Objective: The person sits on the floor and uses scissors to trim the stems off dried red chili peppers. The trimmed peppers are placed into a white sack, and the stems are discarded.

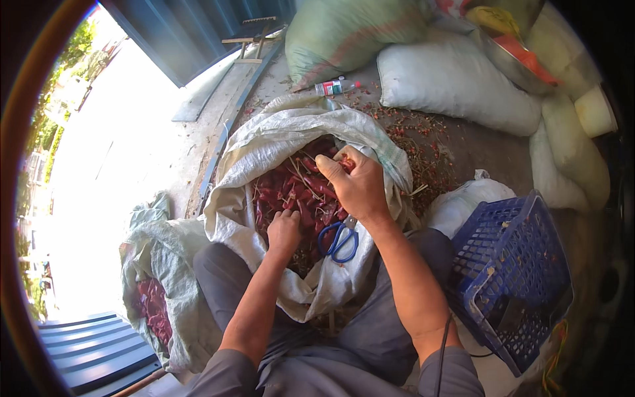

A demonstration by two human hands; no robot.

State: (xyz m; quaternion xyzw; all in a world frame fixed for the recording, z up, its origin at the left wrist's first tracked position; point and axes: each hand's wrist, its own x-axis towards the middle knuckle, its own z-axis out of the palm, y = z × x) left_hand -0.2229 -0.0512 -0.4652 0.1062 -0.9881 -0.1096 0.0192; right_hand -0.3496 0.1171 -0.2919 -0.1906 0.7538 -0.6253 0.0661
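Note:
Between my knees stands a white woven sack (pixel 292 119), its mouth rolled back, full of dried red chili peppers (pixel 297 191) with thin stems. My left hand (pixel 284 232) reaches into it, fingers bent down onto the peppers; whether they grip any is hidden. Over the sack's right side, my right hand (pixel 361 186) is closed around some red chili pieces (pixel 347 163) showing beside the thumb. Just below that hand, scissors with blue handles (pixel 342 244) rest by the sack's inner edge, their blades mostly out of sight.
At left, a second sack (pixel 173 268) holds red peppers. A blue plastic crate (pixel 511 278) tilts at my right. Beyond lie a plastic bottle (pixel 335 88), stuffed white (pixel 451 79) and green sacks (pixel 352 34), and scattered pepper bits (pixel 421 139). A small folding stool (pixel 252 37) stands farther off.

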